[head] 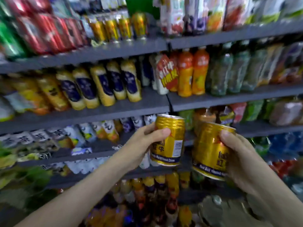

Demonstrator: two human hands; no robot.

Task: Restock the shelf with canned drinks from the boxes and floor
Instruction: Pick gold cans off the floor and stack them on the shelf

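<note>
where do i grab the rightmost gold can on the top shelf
Grip the rightmost gold can round its middle, from the front and its right: it stands upright, another can crowds its left, its right side looks open.

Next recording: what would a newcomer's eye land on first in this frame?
Two gold cans fill the foreground: the left hand grips the left can, nearly upright, and the right hand grips the right can, tilted. Both are held in front of the shelves. Behind them, a row of similar gold cans stands on the upper shelf, beside red cans. Bright orange bottles stand one shelf down, right of centre.
</note>
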